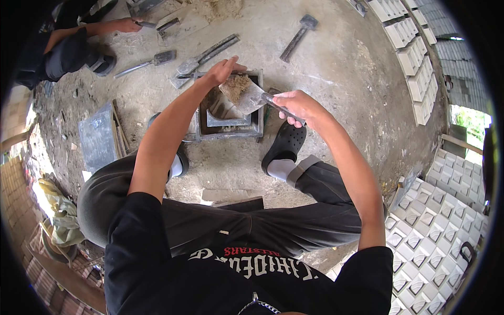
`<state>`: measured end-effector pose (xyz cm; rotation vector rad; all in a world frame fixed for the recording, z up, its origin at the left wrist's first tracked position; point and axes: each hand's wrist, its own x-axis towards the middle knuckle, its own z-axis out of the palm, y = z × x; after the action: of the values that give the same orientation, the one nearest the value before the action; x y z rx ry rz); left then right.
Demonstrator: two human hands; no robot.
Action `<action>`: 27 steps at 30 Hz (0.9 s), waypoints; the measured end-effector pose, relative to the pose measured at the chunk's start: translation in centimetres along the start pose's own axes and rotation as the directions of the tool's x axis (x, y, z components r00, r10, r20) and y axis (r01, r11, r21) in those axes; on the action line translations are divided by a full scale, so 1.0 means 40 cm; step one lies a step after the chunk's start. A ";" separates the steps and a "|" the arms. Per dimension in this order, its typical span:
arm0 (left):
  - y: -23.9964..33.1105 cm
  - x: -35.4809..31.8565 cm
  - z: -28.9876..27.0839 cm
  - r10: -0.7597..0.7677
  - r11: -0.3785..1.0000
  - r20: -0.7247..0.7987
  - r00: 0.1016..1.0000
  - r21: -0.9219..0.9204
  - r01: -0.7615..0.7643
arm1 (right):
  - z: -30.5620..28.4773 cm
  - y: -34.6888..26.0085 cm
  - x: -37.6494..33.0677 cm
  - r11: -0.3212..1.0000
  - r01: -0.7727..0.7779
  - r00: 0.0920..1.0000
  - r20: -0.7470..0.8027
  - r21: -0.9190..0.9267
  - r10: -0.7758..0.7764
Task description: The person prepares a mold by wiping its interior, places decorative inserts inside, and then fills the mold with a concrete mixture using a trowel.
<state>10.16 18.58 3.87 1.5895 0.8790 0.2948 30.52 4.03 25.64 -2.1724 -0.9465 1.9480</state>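
Between my feet sits a grey rectangular mould box with a curved, raised form inside it. My right hand is wrapped round the dark handle of a trowel. The trowel's flat blade is tilted over the right side of the box and carries a heap of damp, sandy mix. At the far edge of the box, my left hand has its fingers stretched out beside the heap. Whether its fingertips touch the mix or the box I cannot tell.
Beyond the box lie a long-handled tool, a flat scraper and a mallet-like tool. A co-worker's hand holds a tool at upper left. Dark boards lie left; pale patterned blocks fill the right.
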 end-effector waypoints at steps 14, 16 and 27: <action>-0.010 -0.001 -0.020 0.009 0.999 0.022 1.000 -0.050 -0.008 | -0.016 -0.047 0.004 0.998 -0.010 1.000 0.016 -0.063 0.011; -0.014 -0.021 -0.040 -0.018 1.000 -0.008 1.000 -0.006 0.018 | 0.003 -0.062 0.013 0.997 0.001 0.999 0.037 -0.075 0.001; -0.039 -0.217 0.038 0.449 0.778 -0.333 0.829 0.603 -0.179 | -0.067 -0.040 -0.069 0.959 -0.004 1.000 -0.014 -0.282 0.001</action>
<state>4.67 11.56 4.55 2.2813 1.1150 0.7491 32.35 4.89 29.29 -2.3261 -1.2913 1.8966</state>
